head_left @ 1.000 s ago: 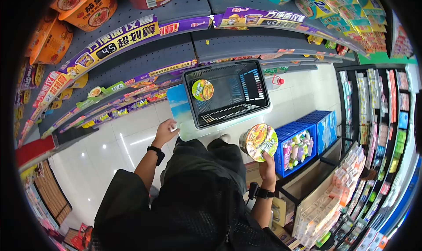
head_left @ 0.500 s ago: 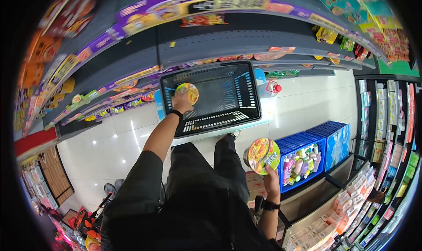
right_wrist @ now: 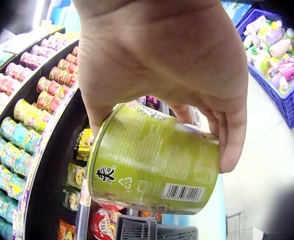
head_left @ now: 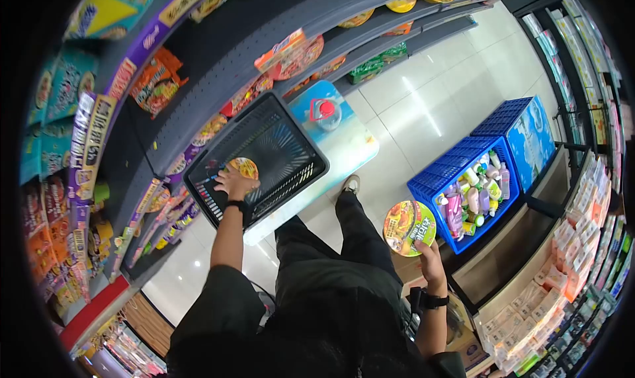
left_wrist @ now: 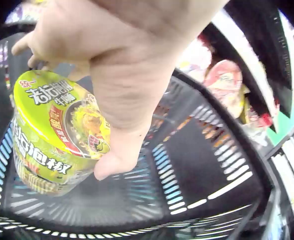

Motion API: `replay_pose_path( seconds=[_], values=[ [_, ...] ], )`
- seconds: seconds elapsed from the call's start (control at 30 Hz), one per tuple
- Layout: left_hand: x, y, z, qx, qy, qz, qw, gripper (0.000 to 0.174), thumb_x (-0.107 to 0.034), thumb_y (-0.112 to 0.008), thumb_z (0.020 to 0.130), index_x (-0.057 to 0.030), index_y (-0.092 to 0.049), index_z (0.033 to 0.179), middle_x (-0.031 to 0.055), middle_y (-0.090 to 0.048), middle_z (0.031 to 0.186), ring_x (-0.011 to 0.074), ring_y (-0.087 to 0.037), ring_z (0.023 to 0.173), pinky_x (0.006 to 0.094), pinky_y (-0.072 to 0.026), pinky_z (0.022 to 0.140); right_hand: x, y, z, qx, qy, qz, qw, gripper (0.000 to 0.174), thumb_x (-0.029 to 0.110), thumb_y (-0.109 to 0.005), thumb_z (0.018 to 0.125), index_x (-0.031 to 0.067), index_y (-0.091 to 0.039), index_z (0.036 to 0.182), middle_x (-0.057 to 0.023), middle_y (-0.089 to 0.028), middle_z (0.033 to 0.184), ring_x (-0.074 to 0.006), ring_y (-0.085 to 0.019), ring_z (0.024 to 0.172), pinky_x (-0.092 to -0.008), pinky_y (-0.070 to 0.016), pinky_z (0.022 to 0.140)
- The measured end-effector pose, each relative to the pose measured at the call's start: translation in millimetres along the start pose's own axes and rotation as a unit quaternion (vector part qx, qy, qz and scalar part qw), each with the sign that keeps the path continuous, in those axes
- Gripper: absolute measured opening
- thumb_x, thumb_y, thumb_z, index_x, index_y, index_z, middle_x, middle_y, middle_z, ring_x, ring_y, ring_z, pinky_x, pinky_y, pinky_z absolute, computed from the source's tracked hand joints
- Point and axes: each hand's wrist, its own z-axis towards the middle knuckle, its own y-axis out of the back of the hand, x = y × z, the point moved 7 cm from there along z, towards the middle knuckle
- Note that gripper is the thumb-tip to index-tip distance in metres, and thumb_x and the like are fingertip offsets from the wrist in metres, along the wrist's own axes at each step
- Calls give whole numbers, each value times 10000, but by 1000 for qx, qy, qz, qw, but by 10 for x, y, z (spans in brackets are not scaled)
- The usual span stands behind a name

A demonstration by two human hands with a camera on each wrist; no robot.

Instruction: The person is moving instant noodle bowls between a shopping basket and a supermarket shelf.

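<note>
A green instant noodle cup (left_wrist: 47, 130) stands inside the black shopping basket (head_left: 278, 136). Over it reaches my left hand (head_left: 235, 183); in the left wrist view the thumb lies against the near side of the lid and the fingers go round the far side, partly hidden behind the cup. To the right of my legs, my right hand (head_left: 431, 262) holds up a second green noodle cup (right_wrist: 152, 155), its picture lid facing up toward the head camera. In the right wrist view, thumb and fingers grip this cup from both sides, with its barcode showing.
The basket rests on a blue and white surface (head_left: 357, 140), beside a clear container with a red cap (head_left: 324, 113). Shelves of packaged noodles (head_left: 159, 80) run along the left. At right stands a blue crate (head_left: 423, 186) of small bottles, near a display bin (head_left: 529, 312).
My left hand went from beside the basket into it and onto the noodle cup there. The right hand still holds its cup. The view has turned, and the basket now appears tilted.
</note>
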Motion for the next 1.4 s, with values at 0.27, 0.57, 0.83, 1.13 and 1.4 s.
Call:
replay_pose_path(
  seconds=[0.27,0.57,0.83,1.13,1.4],
  values=[
    [-616,2002,-2771,-167,-425,-251,853,1315,-259,-923,458,-71,-305,1603,241,-377,1421,457,-434,1346,466,-403,1133,576,-173,294,113,13,64,991,456,164,-704,946,22,-584,1362,-54,-684,1267,-170,-620,1181,-335,-460,1052],
    [-1556,2668,-4631,-42,-643,-243,725,1210,-252,-916,468,-95,-408,1554,243,-406,1429,443,-474,1328,466,-396,1141,1466,-56,-8,186,92,20,978,563,183,-716,938,36,-520,1445,-49,-666,1308,-165,-609,1192,-335,-469,1036],
    [-2156,2903,-5354,-48,-753,-218,619,1206,-240,-927,465,-55,-419,1543,196,-458,1445,384,-484,1368,431,-383,1156,1923,462,-627,221,208,-7,953,1180,155,-1001,585,36,-341,1555,-84,-535,1464,-181,-486,1349,-386,-365,1179],
    [-3047,3013,-5713,232,-729,-482,427,1351,-279,-1002,538,-19,-205,1597,165,-526,1433,272,-574,1301,410,-455,1135,2351,931,-981,29,322,-20,946,990,158,-1003,548,0,-531,1403,-78,-641,1335,-173,-585,1220,-340,-457,1084],
    [-4176,3106,-5669,335,-733,-391,444,1329,-243,-1014,556,0,-217,1591,132,-548,1432,217,-567,1300,371,-470,1101,2918,1468,-382,5,372,33,928,1068,172,-1032,497,5,-526,1423,-71,-643,1343,-178,-586,1237,-357,-448,1098]
  ],
)
